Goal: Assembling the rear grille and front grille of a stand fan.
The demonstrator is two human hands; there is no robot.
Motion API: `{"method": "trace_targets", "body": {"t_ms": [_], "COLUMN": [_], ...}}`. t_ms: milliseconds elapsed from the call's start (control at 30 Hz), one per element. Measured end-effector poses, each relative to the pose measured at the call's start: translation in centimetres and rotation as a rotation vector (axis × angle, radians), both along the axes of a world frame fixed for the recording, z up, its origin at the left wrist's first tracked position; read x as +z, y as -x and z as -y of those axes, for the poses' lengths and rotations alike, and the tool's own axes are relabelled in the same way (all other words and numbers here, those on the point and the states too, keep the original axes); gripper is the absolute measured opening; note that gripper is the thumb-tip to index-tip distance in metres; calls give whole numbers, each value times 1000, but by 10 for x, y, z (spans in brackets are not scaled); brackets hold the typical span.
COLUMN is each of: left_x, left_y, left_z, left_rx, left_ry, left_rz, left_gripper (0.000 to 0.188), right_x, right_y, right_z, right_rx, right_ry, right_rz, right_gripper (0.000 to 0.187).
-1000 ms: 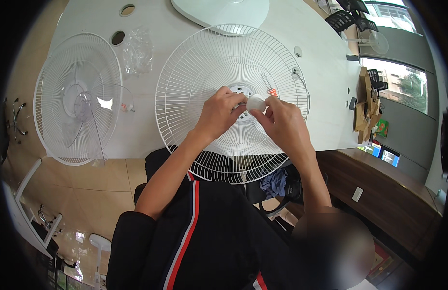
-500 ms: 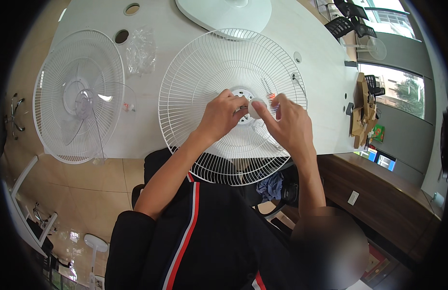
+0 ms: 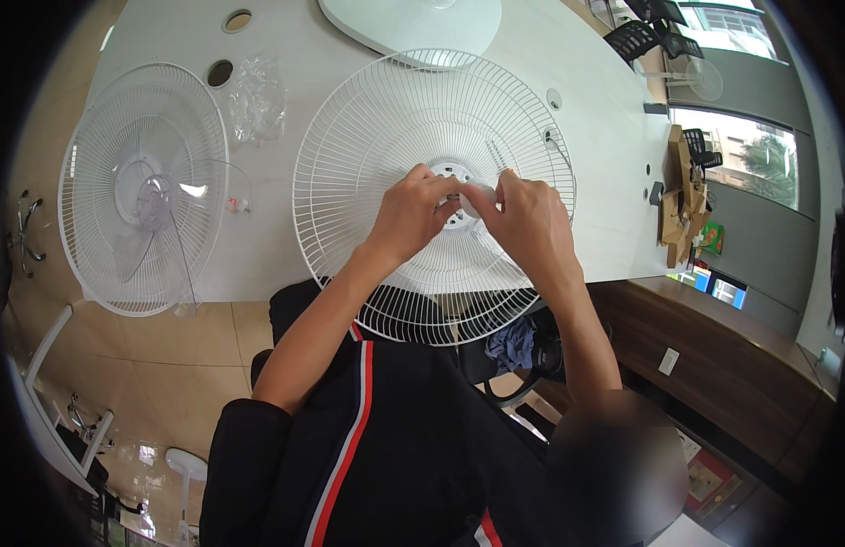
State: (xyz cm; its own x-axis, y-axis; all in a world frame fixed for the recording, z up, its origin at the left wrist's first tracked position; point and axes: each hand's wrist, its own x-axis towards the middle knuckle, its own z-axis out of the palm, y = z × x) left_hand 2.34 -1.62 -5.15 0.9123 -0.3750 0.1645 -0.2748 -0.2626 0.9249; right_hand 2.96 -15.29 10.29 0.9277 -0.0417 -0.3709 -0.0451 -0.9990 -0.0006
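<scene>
A round white wire fan guard (image 3: 368,118) lies in front of me, its near rim jutting past the table edge. Above its hub, both hands meet at a small round white part (image 3: 478,199), possibly a cap or knob. My right hand (image 3: 535,219) pinches this part between thumb and fingers. Beside it, the fingertips of my left hand (image 3: 409,217) are pressed together close to the part; what they grip is too small and covered to make out. The fingers partly hide the guard's hub (image 3: 454,173).
On the table's left lies another white fan guard (image 3: 181,96) with a clear fan blade (image 3: 155,202) on it. A crumpled plastic bag (image 3: 257,98) and a small red-and-clear packet (image 3: 237,205) are beside it. A white fan base (image 3: 413,23) stands at the far side. Cardboard (image 3: 685,196) leans at right.
My right fingers have closed in around the white part, and the two hands are nearer each other. The whole view has shifted slightly; the guard stays put on the table.
</scene>
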Motion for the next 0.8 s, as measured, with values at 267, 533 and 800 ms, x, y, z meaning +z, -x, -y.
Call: {"method": "trace_targets", "body": {"t_ms": [267,533,800], "left_x": [5,2,0], "left_y": [-2,-2,0], "left_z": [2,2,0], "left_rx": [-17,1,-6], "left_ry": [19,14,-2], "left_rz": [-70,-50,-72], "left_gripper": [22,14,16], "right_x": [-1,5,0], "right_y": [9,4,4], "right_z": [15,4,6], "right_rx": [78,-77,-33], "right_ry": [-254,-18,-12], "right_rz": [184,-58,-36], "right_gripper": [52,34,41]}}
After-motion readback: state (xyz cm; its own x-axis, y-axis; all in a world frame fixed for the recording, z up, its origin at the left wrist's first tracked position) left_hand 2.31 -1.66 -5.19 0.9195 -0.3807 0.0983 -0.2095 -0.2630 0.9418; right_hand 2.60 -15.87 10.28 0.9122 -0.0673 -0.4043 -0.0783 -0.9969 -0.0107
